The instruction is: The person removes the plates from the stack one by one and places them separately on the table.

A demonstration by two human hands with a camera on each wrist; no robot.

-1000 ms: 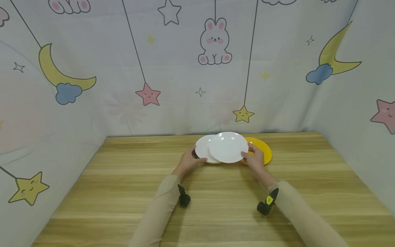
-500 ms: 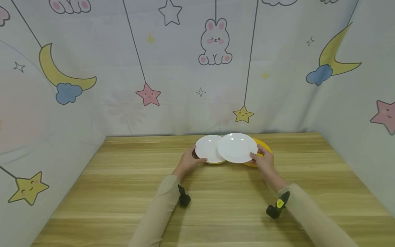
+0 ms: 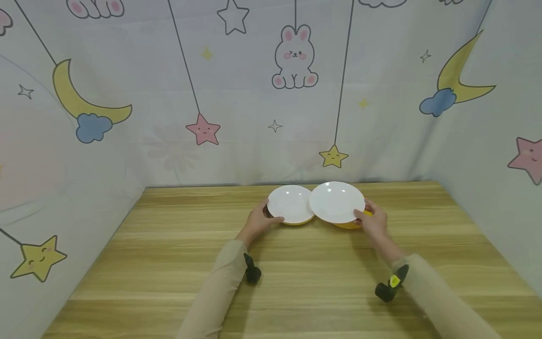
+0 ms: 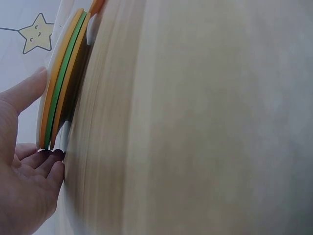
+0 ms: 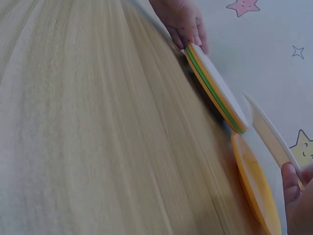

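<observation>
Toward the back of the table, my left hand (image 3: pixel 257 221) holds the left edge of a stack of plates, thumb on top and fingers below. The stack's top plate (image 3: pixel 289 203) is white; orange and green rims (image 4: pixel 62 81) show beneath it in the left wrist view. My right hand (image 3: pixel 375 224) pinches the right edge of another white plate (image 3: pixel 336 202). That plate is raised and tilted above an orange plate (image 5: pixel 257 183), apart from it in the right wrist view. From the head, the raised plate covers most of the orange one.
The wooden table (image 3: pixel 305 278) runs back to a white curtain (image 3: pixel 245 160) printed with stars, moons and a rabbit. The orange plate lies close beside the stack's right edge. A small black camera (image 3: pixel 253 274) sits on each wrist.
My right hand has moved right with the white plate, from over the stack to over the orange plate. More of the stack's top plate shows. The left hand has stayed still.
</observation>
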